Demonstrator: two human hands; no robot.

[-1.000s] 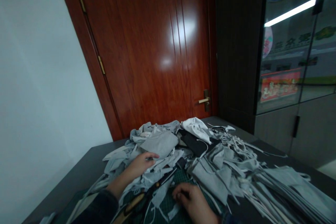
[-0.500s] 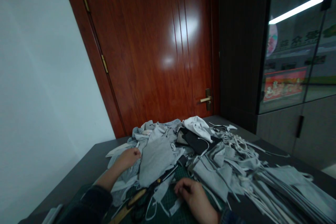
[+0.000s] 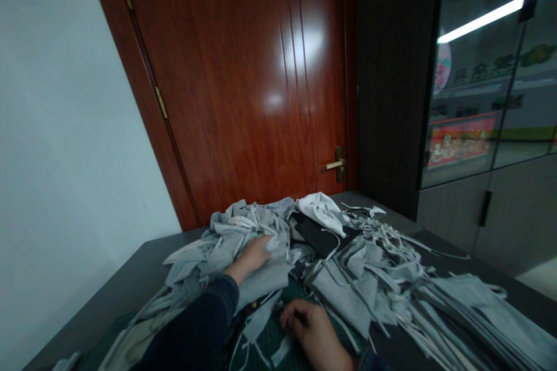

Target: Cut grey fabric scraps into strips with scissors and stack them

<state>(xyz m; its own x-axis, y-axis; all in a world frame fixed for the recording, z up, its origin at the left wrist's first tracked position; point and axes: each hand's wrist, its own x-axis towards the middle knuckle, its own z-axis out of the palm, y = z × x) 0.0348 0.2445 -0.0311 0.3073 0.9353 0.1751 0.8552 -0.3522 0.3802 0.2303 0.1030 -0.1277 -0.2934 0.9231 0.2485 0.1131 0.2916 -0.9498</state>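
Note:
A heap of grey fabric scraps (image 3: 348,284) covers a dark table (image 3: 143,269). My left hand (image 3: 252,255) reaches into the back of the heap, fingers stretched flat on a grey cloth piece (image 3: 265,278). My right hand (image 3: 311,327) rests near the front on a green cutting mat (image 3: 272,333), fingers curled over a thin grey strip. A white cloth (image 3: 319,208) and a black cloth (image 3: 319,235) lie at the back of the heap.
A red-brown wooden door (image 3: 243,87) with a brass handle (image 3: 335,165) stands behind the table. A dark cabinet with glass panels (image 3: 478,81) is at right. Long grey strips (image 3: 470,313) spread over the table's right side.
My left hand has moved right and forward from the heap's left side onto the grey cloth piece, opening out. Its sleeve now hides the scissors. My right hand has barely moved.

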